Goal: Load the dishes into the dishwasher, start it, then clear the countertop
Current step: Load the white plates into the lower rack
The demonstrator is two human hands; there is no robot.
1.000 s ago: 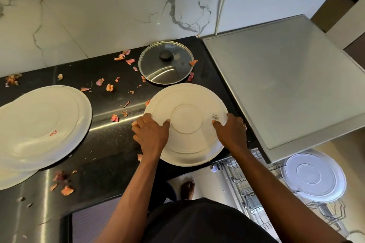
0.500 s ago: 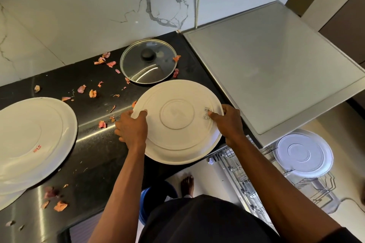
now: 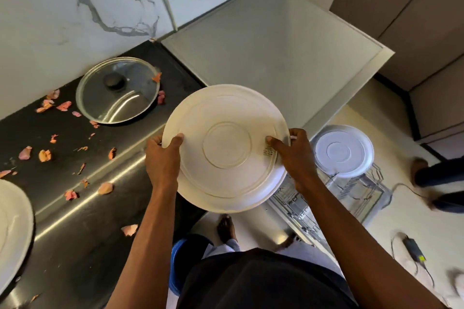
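The left hand (image 3: 163,163) and right hand (image 3: 295,160) grip a white plate (image 3: 226,148) by opposite rims, underside up, thumbs on top and fingers curled beneath; the right thumb lies beside a sticker (image 3: 269,151). The plate hangs in the air over the counter (image 3: 75,220) edge, partly above the pulled-out rack (image 3: 296,204). A second plate (image 3: 344,153) sits in that rack. Farther back, peels (image 3: 45,155) litter the counter, and a glass lid (image 3: 118,90) lies near the wall (image 3: 50,7).

The far end of the dishwasher rack (image 3: 301,208) is occupied by a white plate (image 3: 342,151); nearer wire slots are left open. The countertop (image 3: 75,220) is cluttered by a glass lid (image 3: 118,90) and petals (image 3: 105,188).
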